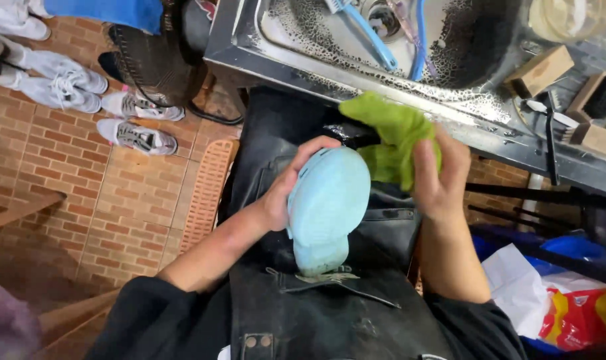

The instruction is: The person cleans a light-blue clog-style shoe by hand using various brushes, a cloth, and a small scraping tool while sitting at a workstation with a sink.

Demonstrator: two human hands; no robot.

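My left hand (283,193) is wrapped around a pale blue shoe (328,207), held sole-up over my lap just in front of the near edge of the counter (383,93); the fingers curl over the toe end and the thumb side is tucked behind the sole, so I cannot see how far they reach. The upper of the shoe is turned away from me and hidden, apart from a few greyish laces hanging out below the heel. My right hand (440,177) is closed on a green cloth (393,137), bunched against the far side of the shoe; where cloth and shoe meet is covered by the sole's edge. Under both hands lies my black apron (330,313). The counter's sink (383,33) is cut off by the top of the view, with blue-handled brushes (376,37) lying in it, their heads only partly visible. Wooden-backed brushes (570,87) sit at the counter's right end, some cropped by the right edge. On the brick floor to the left stand several white sneakers (103,107), the upper ones cut off. At lower right a white and red bag (556,300) is too crumpled to make out.
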